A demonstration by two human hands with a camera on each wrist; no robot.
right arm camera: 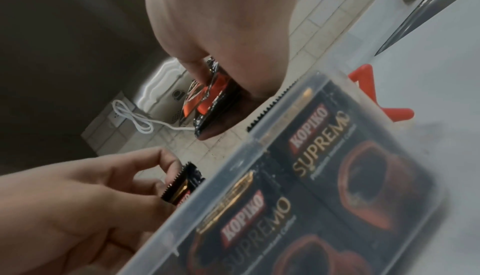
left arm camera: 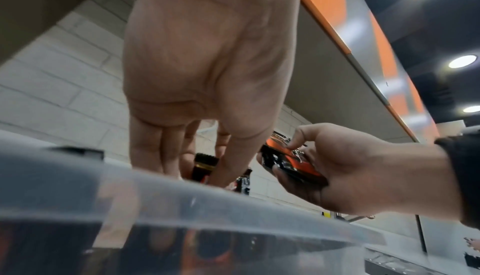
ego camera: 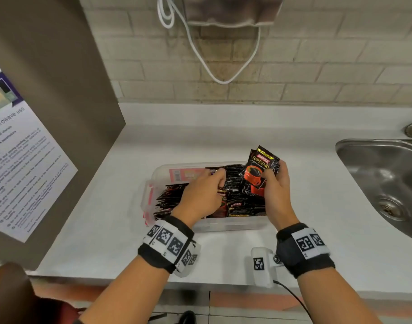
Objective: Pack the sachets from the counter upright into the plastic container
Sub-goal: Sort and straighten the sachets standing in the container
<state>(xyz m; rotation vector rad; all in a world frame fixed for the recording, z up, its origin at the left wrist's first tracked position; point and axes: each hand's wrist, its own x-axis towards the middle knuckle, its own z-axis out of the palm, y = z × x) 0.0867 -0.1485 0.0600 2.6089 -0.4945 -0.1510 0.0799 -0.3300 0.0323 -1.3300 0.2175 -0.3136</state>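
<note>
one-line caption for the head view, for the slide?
Right hand holds a small stack of sachets above the plastic container while left hand handles packed ones.

The sachet (ego camera: 261, 171) held above the right end of the container (ego camera: 223, 226) reads "KOPIKO" in a red banner with "SUPREMO" in gold beneath it. The same two words show through the container's clear wall (right arm camera: 182, 213) on the packed sachets (right arm camera: 324, 146) in the right wrist view, and "KOPIKO" shows in part on one sachet top (ego camera: 236, 204) inside. The notice (ego camera: 20, 146) on the left panel has the readable words "microwave use"; its smaller lines are too blurred to read, as is the barcode label (ego camera: 184, 174) at the container's far side.
</note>
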